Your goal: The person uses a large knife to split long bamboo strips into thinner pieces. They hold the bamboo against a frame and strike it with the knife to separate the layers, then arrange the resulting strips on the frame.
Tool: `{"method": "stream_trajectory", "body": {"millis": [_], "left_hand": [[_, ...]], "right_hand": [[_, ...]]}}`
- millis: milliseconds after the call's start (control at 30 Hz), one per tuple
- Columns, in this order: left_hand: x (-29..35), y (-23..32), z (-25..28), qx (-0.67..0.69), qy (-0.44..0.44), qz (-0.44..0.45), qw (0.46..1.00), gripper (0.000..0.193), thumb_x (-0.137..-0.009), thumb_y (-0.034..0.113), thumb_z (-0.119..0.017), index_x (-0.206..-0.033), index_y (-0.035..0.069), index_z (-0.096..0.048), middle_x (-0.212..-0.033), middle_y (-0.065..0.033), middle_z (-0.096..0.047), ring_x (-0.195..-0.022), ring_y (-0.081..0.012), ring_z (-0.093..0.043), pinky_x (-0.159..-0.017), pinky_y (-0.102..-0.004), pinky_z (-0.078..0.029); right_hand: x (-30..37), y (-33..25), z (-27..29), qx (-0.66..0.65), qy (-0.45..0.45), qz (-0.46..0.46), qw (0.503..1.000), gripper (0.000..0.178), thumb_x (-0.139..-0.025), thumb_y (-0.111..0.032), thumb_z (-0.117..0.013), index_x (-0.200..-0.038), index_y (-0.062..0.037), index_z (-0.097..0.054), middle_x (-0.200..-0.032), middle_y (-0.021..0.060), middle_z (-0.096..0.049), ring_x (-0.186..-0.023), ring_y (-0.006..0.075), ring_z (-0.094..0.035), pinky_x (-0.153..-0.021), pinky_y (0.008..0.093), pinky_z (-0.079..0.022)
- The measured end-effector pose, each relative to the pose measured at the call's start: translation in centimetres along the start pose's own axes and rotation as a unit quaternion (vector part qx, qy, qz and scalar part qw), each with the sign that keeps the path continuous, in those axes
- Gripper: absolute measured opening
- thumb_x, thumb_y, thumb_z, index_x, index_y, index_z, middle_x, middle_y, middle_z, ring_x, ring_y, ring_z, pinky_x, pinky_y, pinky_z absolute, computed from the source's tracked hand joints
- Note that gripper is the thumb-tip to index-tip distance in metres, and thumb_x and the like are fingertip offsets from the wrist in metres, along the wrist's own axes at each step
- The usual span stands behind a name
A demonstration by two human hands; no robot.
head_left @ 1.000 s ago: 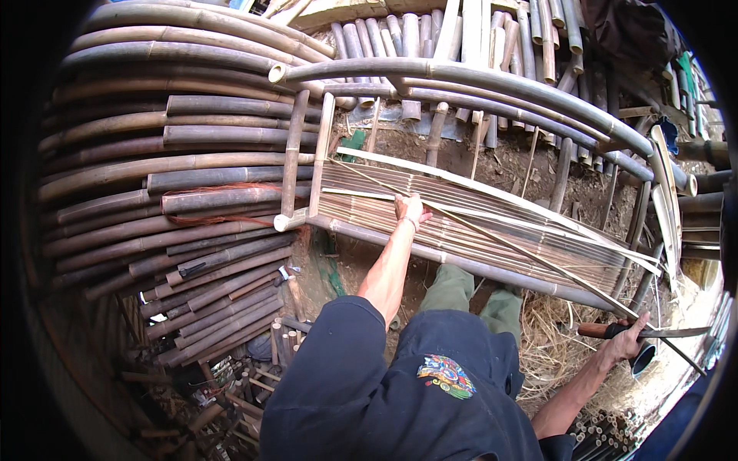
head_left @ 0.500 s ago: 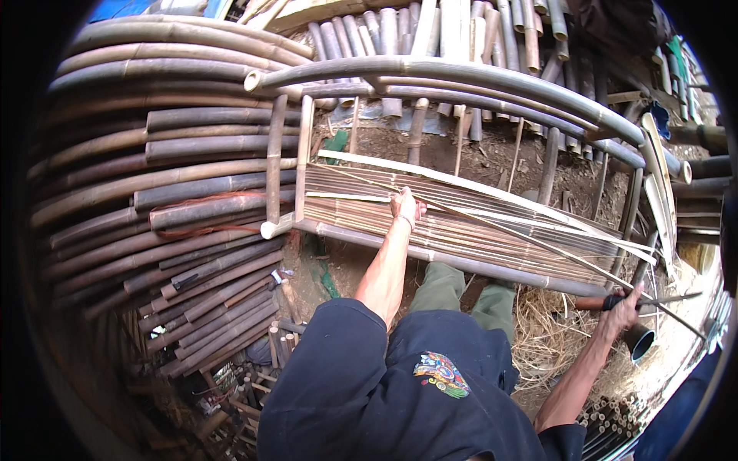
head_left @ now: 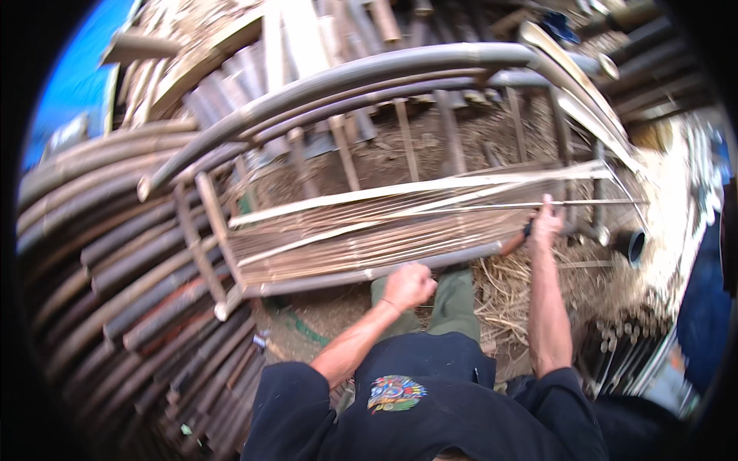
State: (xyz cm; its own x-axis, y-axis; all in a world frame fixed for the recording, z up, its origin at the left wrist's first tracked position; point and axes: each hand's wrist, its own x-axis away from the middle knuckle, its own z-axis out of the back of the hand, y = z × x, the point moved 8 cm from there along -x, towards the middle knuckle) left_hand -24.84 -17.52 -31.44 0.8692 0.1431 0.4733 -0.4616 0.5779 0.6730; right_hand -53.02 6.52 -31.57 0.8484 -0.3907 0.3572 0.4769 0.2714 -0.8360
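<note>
Bamboo bench (head_left: 384,240) (brown, slatted)

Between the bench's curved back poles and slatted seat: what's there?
Head view: bamboo uprights, with brown ground showing through the gaps.

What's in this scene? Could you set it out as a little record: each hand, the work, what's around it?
Left hand: curled, near the front of the bamboo frame; contents unclear
Right hand: closed around a brown-handled tool
Work: slats along the frame, pale strips lying over them
Left side: stacked bamboo poles
Upper left: blue sheet
</note>
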Motion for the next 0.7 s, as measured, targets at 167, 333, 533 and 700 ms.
{"method": "stream_trajectory", "body": {"millis": [167,333,533,700], "left_hand": [[-14.5,-0.9,3.7,-0.147,0.136,-0.095,0.975,0.033,-0.077,0.019,-0.068,-0.106,0.007,-0.059,-0.101,-0.0119,-0.057,-0.094,-0.0309,-0.056,-0.079,-0.0427,-0.046],[-26.7,-1.4,-4.9,-0.276,-0.03,-0.1,0.956,0.043,-0.079,0.028,-0.068,-0.114,0.008,-0.054,-0.11,-0.0101,-0.056,-0.107,-0.0285,-0.053,-0.088,-0.0425,-0.044],[-31.3,-5.3,-9.1,-0.339,-0.144,-0.085,0.926,0.028,-0.086,0.032,-0.061,-0.1,0.009,-0.057,-0.096,-0.0151,-0.067,-0.082,-0.0353,-0.067,-0.071,-0.047,-0.054],[-32.6,-6.9,-2.5,-0.349,-0.077,0.016,0.934,0.032,-0.086,0.034,-0.063,-0.103,0.008,-0.054,-0.099,-0.0168,-0.062,-0.094,-0.0348,-0.062,-0.077,-0.0475,-0.052]], "right_hand": [[1.9,6.2,2.9,-0.051,0.061,-0.109,0.991,0.032,-0.094,-0.034,-0.06,-0.089,-0.0033,-0.05,-0.06,0.0016,-0.047,-0.045,0.0105,-0.047,-0.039,0.026,-0.041],[1.4,13.2,5.5,0.004,0.108,-0.105,0.989,0.041,-0.092,-0.038,-0.061,-0.097,0.0025,-0.059,-0.066,0.0023,-0.054,-0.046,0.0105,-0.051,-0.042,0.0268,-0.042],[-0.1,13.3,2.8,-0.077,0.075,-0.102,0.989,0.031,-0.091,-0.033,-0.065,-0.09,-0.0025,-0.059,-0.067,0.0008,-0.055,-0.049,0.0093,-0.053,-0.047,0.0243,-0.045],[-1.2,12.7,1.6,-0.084,0.041,-0.117,0.989,0.04,-0.089,-0.04,-0.066,-0.089,-0.0009,-0.058,-0.066,0.0003,-0.053,-0.051,0.0091,-0.053,-0.047,0.0255,-0.045]]}}
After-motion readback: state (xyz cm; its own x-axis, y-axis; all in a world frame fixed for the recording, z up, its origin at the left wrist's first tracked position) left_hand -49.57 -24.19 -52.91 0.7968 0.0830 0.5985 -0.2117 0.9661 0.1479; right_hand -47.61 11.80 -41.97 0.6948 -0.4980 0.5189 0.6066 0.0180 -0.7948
